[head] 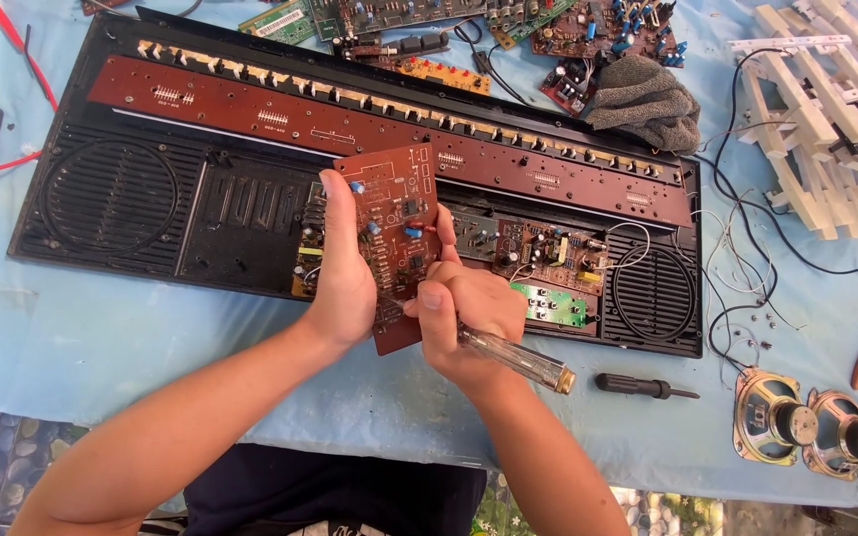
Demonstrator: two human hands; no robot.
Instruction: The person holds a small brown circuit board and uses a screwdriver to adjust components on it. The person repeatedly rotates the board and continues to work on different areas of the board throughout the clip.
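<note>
Slippage is the main risk here: the brown circuit board [396,238] is held tilted in the air above the opened keyboard case [250,213], the left hand [345,283] clenched along its left edge only. The right hand [464,313] grips a clear-handled screwdriver [513,355] whose tip, hidden behind the fingers, seems to press on the board's lower part (so a hard push could twist it loose). A slipped tip might scratch traces or jab the left palm. A black screwdriver [645,386] lies on the tabletop [101,337] nearby.

A brown circuit board [397,238] stands upright, with a clear-handled screwdriver [513,357] angled against it.
</note>
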